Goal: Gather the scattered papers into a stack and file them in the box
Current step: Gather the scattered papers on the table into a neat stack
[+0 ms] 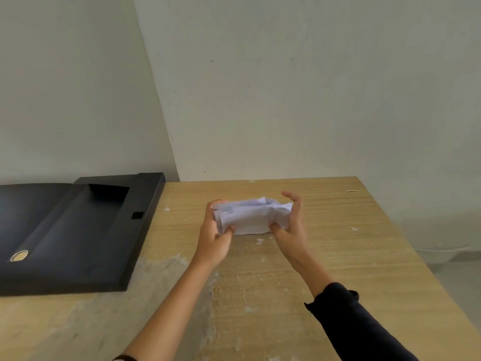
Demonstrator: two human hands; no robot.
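Observation:
A small stack of crumpled white papers (251, 216) stands on its lower edge on the wooden table (338, 256), held between both hands. My left hand (216, 238) grips the stack's left end, thumb in front and fingers behind. My right hand (289, 225) holds the right end with the thumb pressed on the front, its fingers curved around the back. The black file box (78, 230) lies open and flat at the left of the table, a hand's length from the papers.
The box has a round metal ring (19, 256) on its left part and a small black tab (138, 215) near its right rim. Pale walls (286, 87) stand behind the table. The table's right edge drops to the floor (455, 269).

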